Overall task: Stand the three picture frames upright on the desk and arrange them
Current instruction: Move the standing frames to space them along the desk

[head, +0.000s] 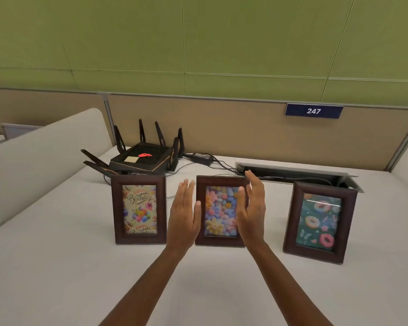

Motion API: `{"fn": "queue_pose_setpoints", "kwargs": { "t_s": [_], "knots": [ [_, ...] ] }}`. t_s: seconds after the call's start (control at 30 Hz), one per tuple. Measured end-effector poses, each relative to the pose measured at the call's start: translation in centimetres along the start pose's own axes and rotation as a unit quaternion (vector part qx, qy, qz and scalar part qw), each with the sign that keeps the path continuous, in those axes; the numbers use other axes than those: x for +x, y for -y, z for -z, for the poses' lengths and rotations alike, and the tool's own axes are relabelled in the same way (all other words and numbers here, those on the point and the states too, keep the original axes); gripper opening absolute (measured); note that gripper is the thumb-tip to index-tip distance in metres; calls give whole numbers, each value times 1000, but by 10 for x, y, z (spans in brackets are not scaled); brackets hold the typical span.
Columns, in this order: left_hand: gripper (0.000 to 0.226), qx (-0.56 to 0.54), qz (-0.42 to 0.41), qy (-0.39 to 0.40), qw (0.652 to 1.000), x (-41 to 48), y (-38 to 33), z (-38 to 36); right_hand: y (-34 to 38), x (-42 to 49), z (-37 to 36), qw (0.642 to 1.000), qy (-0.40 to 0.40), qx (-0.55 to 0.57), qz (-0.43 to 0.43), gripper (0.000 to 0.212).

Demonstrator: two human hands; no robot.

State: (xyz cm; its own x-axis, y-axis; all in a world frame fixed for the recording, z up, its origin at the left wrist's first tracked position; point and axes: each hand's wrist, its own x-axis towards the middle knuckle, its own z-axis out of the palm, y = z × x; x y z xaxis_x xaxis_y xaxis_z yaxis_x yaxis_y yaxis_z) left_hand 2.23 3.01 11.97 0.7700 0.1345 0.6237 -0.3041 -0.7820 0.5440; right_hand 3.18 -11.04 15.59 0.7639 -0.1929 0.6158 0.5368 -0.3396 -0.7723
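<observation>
Three dark wooden picture frames stand upright in a row on the white desk [57, 267]. The left frame [139, 209] shows a birthday card with balloons. The middle frame [219, 211] shows pastel flowers. The right frame [320, 222] shows doughnuts on teal and is turned slightly. My left hand [184, 215] is held flat and open beside the middle frame's left edge. My right hand [252, 208] is open in front of that frame's right side, covering part of it. Neither hand grips the frame; whether they touch it I cannot tell.
A black router [143, 158] with several antennas sits behind the left frame, with a power brick [199, 157] and cables running to an open cable hatch [299, 175] behind the right frame. White dividers flank the desk. A beige partition carries a 247 sign [313, 111].
</observation>
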Motion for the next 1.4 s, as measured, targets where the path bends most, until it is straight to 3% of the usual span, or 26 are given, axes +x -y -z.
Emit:
{"fn": "queue_pose_setpoints", "kwargs": {
  "t_s": [0.23,0.33,0.5,0.63,0.8,1.07,1.4],
  "knots": [
    [59,49,96,-45,993,4,50,41,21,-15,-67,996,89,-10,-17,49],
    [67,62,129,-54,988,3,77,54,21,-25,-90,989,141,-9,-47,52],
    [55,75,200,-54,975,-1,111,70,10,-42,-120,970,213,-2,-118,52],
    [57,32,284,-35,958,-10,129,77,-7,-56,-135,943,260,-23,-207,59],
    [55,-79,397,24,914,-22,152,79,-23,-70,-143,882,332,-48,-330,61],
    [39,-118,375,114,912,-24,178,81,-29,-74,-154,882,316,-31,-350,45],
    [30,-152,341,122,920,-15,199,88,-28,-77,-173,901,278,-9,-332,25]
  ]
}}
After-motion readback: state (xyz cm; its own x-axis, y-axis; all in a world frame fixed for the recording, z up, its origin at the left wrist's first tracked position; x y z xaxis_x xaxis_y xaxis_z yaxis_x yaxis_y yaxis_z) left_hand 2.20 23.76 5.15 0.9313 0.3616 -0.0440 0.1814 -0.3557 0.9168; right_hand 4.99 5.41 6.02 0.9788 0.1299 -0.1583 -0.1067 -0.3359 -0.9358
